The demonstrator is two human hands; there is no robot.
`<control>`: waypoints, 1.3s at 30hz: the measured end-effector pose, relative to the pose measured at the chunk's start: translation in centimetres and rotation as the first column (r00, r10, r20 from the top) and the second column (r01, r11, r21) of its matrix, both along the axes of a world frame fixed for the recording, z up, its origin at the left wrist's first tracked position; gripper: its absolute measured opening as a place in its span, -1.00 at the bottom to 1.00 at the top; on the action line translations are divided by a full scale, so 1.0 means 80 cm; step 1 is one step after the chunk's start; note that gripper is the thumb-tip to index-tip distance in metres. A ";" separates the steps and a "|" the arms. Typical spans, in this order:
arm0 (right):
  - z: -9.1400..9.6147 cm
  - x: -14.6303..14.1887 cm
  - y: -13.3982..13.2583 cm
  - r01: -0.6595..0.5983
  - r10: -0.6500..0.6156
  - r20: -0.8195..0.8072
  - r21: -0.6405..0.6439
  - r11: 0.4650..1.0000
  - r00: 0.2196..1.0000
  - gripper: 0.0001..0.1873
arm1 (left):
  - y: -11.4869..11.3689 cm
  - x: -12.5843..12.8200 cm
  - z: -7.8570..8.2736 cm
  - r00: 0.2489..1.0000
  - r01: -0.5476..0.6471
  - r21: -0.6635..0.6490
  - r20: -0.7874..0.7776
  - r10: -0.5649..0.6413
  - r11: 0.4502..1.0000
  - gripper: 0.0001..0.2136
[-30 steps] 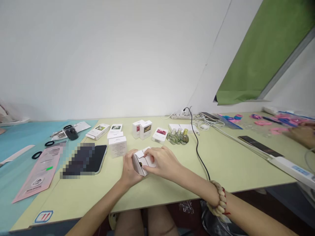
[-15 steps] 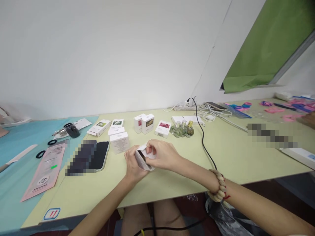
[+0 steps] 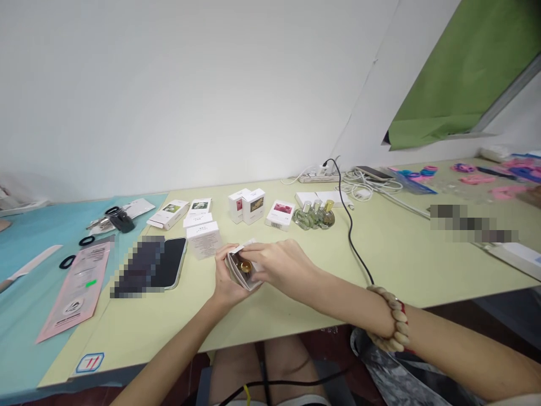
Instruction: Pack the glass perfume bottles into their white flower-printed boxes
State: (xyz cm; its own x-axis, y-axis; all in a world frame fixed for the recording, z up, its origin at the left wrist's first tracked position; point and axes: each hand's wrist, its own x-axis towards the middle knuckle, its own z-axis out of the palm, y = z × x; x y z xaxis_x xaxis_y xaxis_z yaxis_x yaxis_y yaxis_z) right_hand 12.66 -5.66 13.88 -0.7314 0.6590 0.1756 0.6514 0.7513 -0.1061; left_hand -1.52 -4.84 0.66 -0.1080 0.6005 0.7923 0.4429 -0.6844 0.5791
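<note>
My left hand (image 3: 224, 282) is wrapped round a small white box (image 3: 237, 274) just above the pale green table (image 3: 296, 316). The box's end is open and a gold bottle cap (image 3: 244, 265) shows inside it. My right hand (image 3: 279, 265) covers the box's right side, with its fingertips pinched at the open flap. Behind the hands stand several more small white boxes (image 3: 253, 206) and three little glass bottles (image 3: 315, 215).
A phone (image 3: 163, 265) lies left of my hands, beside a pink packet (image 3: 76, 290) on a blue cloth (image 3: 25, 316). A black cable (image 3: 355, 248) runs across the table to a power strip (image 3: 316, 177). Pink and blue small items (image 3: 486, 180) lie far right.
The box's end flap has been opened, so the gold cap now shows inside. Both hands stayed on the box; the view has shifted a little.
</note>
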 end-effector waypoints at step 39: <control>0.030 -0.016 0.125 0.211 -0.203 0.093 -0.675 0.707 0.975 -0.53 | 0.029 -0.046 0.016 0.499 0.863 -0.490 0.782 -0.373 0.127 -0.32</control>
State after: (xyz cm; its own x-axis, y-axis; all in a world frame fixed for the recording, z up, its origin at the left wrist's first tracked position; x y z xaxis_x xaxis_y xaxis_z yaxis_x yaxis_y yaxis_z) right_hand 11.35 4.33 16.27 -0.5614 0.7332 -0.3837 0.7861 0.3275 -0.5242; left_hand -5.23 -2.49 1.95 0.5296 0.8451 -0.0736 -0.3213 0.2801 0.9046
